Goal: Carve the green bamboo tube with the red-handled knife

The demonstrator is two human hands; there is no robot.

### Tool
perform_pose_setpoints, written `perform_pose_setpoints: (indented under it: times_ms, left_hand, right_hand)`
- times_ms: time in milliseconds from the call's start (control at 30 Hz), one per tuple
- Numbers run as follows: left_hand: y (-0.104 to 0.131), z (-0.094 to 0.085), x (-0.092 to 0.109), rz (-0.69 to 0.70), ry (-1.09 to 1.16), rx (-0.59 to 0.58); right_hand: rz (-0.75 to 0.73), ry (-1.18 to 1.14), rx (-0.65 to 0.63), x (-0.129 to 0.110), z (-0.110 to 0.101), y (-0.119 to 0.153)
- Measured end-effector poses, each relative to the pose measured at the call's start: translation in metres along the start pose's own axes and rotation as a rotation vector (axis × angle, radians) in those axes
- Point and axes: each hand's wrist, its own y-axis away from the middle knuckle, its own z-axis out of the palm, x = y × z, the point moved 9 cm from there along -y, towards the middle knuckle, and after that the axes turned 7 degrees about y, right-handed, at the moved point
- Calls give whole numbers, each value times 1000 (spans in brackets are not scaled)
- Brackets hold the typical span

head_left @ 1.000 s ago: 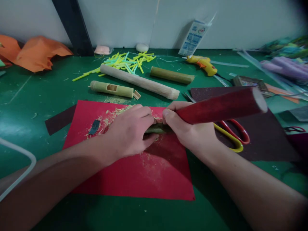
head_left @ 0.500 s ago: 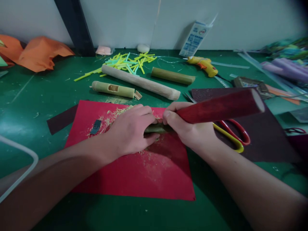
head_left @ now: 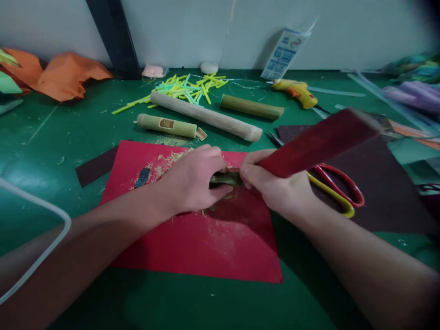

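Over a red sheet (head_left: 206, 247) strewn with pale shavings (head_left: 168, 160), my left hand (head_left: 195, 181) is wrapped round a green bamboo piece (head_left: 225, 179). My right hand (head_left: 275, 183) grips a tool with a thick red handle (head_left: 319, 144), which slants up to the right. The tool's working end is hidden by my fingers, close to the right end of the bamboo. A small dark scrap (head_left: 142, 177) lies on the sheet left of my left hand.
Beyond the sheet lie a notched bamboo tube (head_left: 178, 128), a pale stick (head_left: 206, 116), a green tube (head_left: 252, 107), yellow and teal strips (head_left: 185, 89) and a yellow glue gun (head_left: 297, 92). Red-and-yellow scissors (head_left: 338, 188) lie right of my right hand, by a dark sheet (head_left: 385, 197).
The view has shifted a little, so most things appear slightly further right. The red handle has tilted and swung a bit upward. Both hands keep their hold.
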Motion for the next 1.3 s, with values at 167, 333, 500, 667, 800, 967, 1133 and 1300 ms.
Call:
perform_pose_setpoints:
  times_ms: [167, 333, 500, 667, 800, 967, 1133, 1300]
  left_hand:
    - [0, -1, -1, 2, 9, 14]
    - [0, -2, -1, 4, 10, 28]
    - [-1, -1, -3, 1, 19, 19]
    - [1, -1, -1, 16, 24, 15]
    - [1, 1, 0, 17, 35, -1]
    - [-1, -1, 0, 31, 26, 11]
    - [-1, -1, -2, 20, 29, 15]
    - [-1, -2, -2, 19, 9, 24]
  right_hand:
    - [54, -71, 200, 12, -17, 1]
    - [42, -6, 134, 12, -10, -1]
    - [3, 29, 120, 4, -9, -2]
    - [-15, 45, 58, 0, -5, -3]
    - [41, -19, -2, 4, -1, -3]
    - [49, -68, 115, 10, -10, -2]
    - [26, -22, 126, 8, -9, -3]
    - [45, 12, 173, 10, -14, -1]
